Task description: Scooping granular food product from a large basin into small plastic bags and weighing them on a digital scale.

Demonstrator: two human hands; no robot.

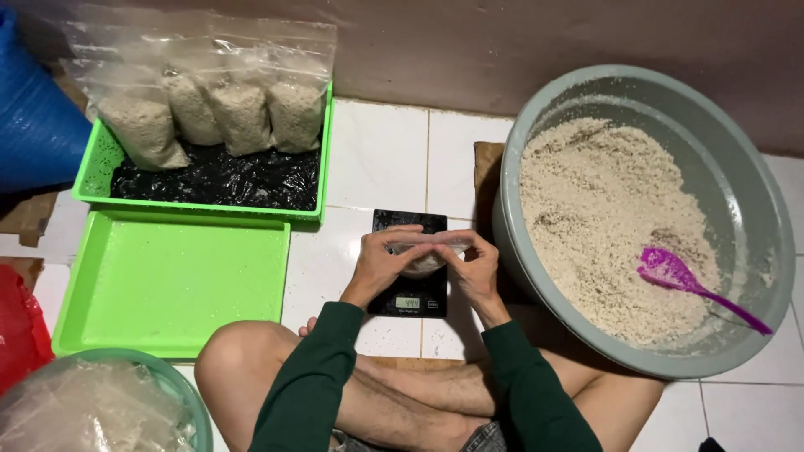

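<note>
My left hand [381,264] and my right hand [474,266] both pinch the top edge of a small clear plastic bag of pale grain [425,259]. The bag sits on a black digital kitchen scale [409,297] on the white tiled floor, between my hands. The scale's small display shows at its near edge. My arms wear dark green sleeves, and my crossed bare legs lie below the scale.
A large grey basin of grain [758,209] with a purple scoop [678,274] stands at the right. A green tray [167,285] lies at the left; behind it a green basket [92,167] holds several filled bags. A blue sack, red bag and bowl of plastic bags [100,410] sit at the left edge.
</note>
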